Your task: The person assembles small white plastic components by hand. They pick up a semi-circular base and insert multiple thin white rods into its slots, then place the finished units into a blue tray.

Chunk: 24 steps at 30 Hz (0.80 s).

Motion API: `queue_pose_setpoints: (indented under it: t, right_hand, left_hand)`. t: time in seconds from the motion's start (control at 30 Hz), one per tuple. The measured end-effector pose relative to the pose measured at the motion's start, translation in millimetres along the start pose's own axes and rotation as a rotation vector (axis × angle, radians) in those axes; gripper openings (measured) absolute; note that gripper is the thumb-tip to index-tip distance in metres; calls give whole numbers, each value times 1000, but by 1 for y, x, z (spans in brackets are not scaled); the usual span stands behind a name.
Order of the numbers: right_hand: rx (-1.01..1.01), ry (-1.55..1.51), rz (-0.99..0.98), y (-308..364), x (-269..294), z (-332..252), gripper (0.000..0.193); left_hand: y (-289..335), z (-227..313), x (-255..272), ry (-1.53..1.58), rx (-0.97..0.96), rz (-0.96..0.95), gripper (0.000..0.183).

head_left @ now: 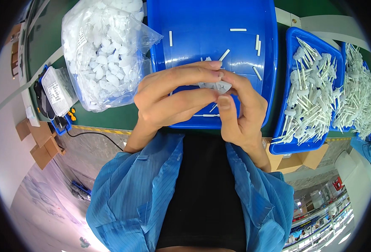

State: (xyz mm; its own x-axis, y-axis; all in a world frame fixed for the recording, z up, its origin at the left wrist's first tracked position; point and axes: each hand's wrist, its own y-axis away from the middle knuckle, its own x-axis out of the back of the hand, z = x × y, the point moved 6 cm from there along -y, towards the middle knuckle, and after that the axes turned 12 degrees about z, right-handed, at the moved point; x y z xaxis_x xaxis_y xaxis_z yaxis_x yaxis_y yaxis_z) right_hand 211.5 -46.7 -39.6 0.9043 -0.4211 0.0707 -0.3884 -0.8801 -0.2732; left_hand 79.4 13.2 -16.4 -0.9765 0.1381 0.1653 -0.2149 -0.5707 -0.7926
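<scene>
Left hand (168, 92) pinches a small whitish piece (220, 86) | right hand (245, 105) grips it too, thumb against finger | piece sits above the blue tray (206, 21), where white sticks (238, 30) lie

Bench: green-surfaced, yellow-and-black striped strip (97, 129) along near edge of green bench top (114, 120). Centre: large rectangular blue plastic tray (202, 38). Right: smaller blue plastic tray (297, 148), heaped; just beyond it, another heaped blue plastic tray (344, 47). Left: bulging clear plastic bag (105, 54) of white pieces, blue showing around it; whether directly on bench, cannot tell.
</scene>
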Motion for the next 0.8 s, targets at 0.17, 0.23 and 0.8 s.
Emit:
queue_pose_setpoints:
  t: [0.17, 0.23, 0.8]
  right_hand:
    - [-117, -103, -96, 5, 5, -4, 34]
    - [-185, -138, -139, 7, 8, -5, 37]
    - [-121, 82, -55, 6, 9, -3, 23]
  left_hand:
    - [-1, 7, 2, -63, 42, -67, 33]
    - [-2, 8, 1, -100, 29, -89, 34]
    - [0, 9, -5, -182, 78, -122, 38]
